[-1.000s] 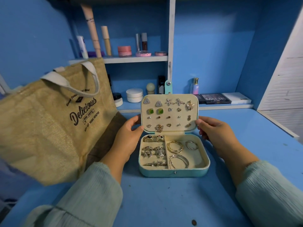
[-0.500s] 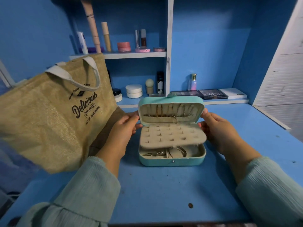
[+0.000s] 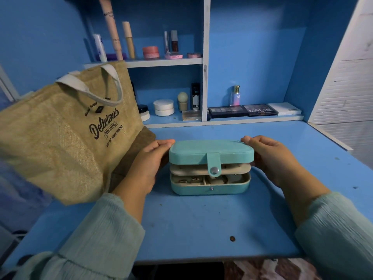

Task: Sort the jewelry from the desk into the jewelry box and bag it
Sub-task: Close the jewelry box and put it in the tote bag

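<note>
Closing fast: a second ago the lid stood upright with its earring panel facing out, half a second ago it was folding over, and now it lies nearly flat on the jewelry box (image 3: 211,168), with the beige inner panel sandwiched in the gap and the snap strap (image 3: 213,164) hanging loose over the front, not yet fastened.

From the head view, the box sits on the blue table (image 3: 201,223) at its middle, a little back from the near edge. The left hand (image 3: 150,160) and right hand (image 3: 270,156) each press a side of the lid, fingers curled over its ends, clamped on the box from both flanks.

My judgement: the box looks small, rigid and light, its textured skin giving fair grip. While unsnapped it should be held by lid and base together, or the small pieces visible in the lower tray could spill. The side walls seem the soundest place to take hold.

The burlap bag (image 3: 66,134) stands just to the left, near the left wrist, soft-sided and leaning, its mouth not visible. Open table lies in front and to the right; shelves with cosmetics sit well behind, and the right wall closes in.
</note>
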The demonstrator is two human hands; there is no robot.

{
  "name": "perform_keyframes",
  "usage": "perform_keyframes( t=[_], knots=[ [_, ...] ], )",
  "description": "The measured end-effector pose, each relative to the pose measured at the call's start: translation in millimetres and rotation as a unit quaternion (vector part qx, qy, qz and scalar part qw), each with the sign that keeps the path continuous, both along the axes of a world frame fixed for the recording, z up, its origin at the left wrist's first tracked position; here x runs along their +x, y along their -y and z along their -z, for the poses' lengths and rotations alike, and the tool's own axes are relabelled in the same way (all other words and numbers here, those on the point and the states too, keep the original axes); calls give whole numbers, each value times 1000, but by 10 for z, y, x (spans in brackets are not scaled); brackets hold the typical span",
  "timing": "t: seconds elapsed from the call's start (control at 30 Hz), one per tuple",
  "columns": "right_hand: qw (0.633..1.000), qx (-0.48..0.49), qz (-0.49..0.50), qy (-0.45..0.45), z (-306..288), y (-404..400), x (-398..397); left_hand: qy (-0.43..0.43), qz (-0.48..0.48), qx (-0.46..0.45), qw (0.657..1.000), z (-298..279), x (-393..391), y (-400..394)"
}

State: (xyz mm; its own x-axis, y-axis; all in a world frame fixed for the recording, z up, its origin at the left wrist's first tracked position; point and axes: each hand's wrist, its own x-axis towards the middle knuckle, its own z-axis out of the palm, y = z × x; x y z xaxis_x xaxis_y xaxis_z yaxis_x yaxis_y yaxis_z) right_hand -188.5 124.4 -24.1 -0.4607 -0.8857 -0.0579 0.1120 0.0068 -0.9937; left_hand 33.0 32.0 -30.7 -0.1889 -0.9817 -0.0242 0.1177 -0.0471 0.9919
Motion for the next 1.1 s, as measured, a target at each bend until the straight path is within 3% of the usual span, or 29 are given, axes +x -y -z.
perform_keyframes(
  t=[0.27,0.43,0.6,1.0,1.1],
  knots=[
    [997,3,55,-51,41,-45,14,62,-3,-45,997,43,38,-51],
    [995,15,35,-88,48,-109,43,114,21,-79,990,77,65,-91],
    [989,18,52,-140,61,-151,126,133,38,-85,987,106,59,-105],
    [982,11,88,-168,112,-172,207,157,43,-92,982,116,63,-143],
    [972,13,96,-214,115,-189,211,169,49,-95,980,115,67,-168]
  ],
)
